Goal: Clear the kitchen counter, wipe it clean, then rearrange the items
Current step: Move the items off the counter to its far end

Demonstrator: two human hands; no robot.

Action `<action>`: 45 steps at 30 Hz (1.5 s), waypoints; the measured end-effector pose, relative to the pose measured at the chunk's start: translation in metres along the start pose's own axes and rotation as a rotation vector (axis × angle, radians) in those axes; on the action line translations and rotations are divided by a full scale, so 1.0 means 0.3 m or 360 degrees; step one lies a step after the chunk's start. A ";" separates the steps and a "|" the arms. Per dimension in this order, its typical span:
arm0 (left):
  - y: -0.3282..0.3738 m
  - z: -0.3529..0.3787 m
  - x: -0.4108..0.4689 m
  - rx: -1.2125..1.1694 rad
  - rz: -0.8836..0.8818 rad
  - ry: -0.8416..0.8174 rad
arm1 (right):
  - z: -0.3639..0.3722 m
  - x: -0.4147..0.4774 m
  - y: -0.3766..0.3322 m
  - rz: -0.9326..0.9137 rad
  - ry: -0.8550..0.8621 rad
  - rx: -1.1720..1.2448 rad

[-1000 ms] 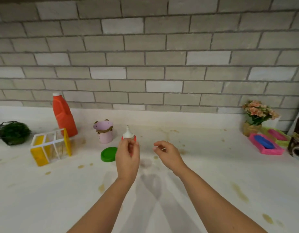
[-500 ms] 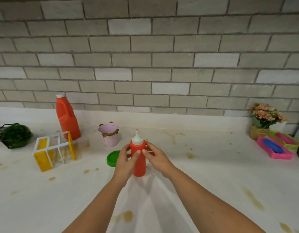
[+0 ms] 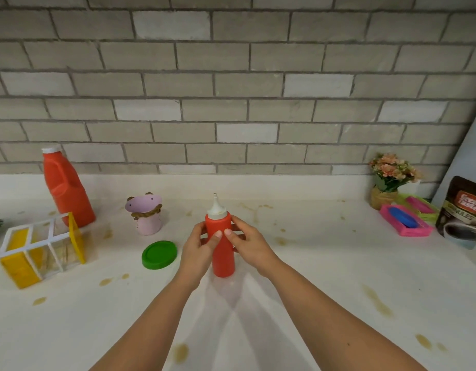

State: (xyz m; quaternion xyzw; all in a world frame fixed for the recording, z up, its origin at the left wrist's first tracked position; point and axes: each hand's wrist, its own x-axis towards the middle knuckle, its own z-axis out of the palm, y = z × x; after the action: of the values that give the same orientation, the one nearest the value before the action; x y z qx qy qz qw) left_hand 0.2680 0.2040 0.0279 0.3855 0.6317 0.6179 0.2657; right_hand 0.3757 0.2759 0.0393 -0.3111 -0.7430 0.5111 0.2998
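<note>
Bottle (image 3: 223,259), red with a white nozzle, stands upright on the counter (image 3: 325,277), left grip (image 3: 198,250) and right grip (image 3: 249,247) both clamped round it. Green lid (image 3: 159,254) lies just left, pink cup (image 3: 147,218) behind, brown stains (image 3: 377,303) around.

R hand (image 3: 249,245) has joined L hand (image 3: 196,253) gripping the red squeeze bottle (image 3: 223,262)

A red squeeze bottle (image 3: 223,261) with a white cone nozzle is upright over the middle of the white counter (image 3: 325,277). The left hand (image 3: 198,250) and right hand (image 3: 249,246) grip its sides. Brown stains dot the counter.
</note>
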 end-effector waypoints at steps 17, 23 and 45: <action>0.145 0.783 -0.024 -0.0046 0.0109 -0.0667 | -0.729 -0.263 0.162 0.0037 0.0708 -0.0263; 0.161 1.111 -0.069 -0.0010 0.0109 -0.0796 | -1.008 -0.373 0.264 0.0153 0.0867 -0.0336; 0.159 1.694 -0.032 -0.0088 -0.0026 -0.0868 | -1.439 -0.359 0.479 0.0308 0.1245 -0.0406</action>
State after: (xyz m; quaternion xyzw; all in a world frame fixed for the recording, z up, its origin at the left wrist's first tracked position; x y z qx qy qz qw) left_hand 0.6936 0.4858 0.0252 0.5251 0.5227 0.5062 0.4413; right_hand 0.7951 0.4812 0.0181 -0.5846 -0.5979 0.2842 0.4691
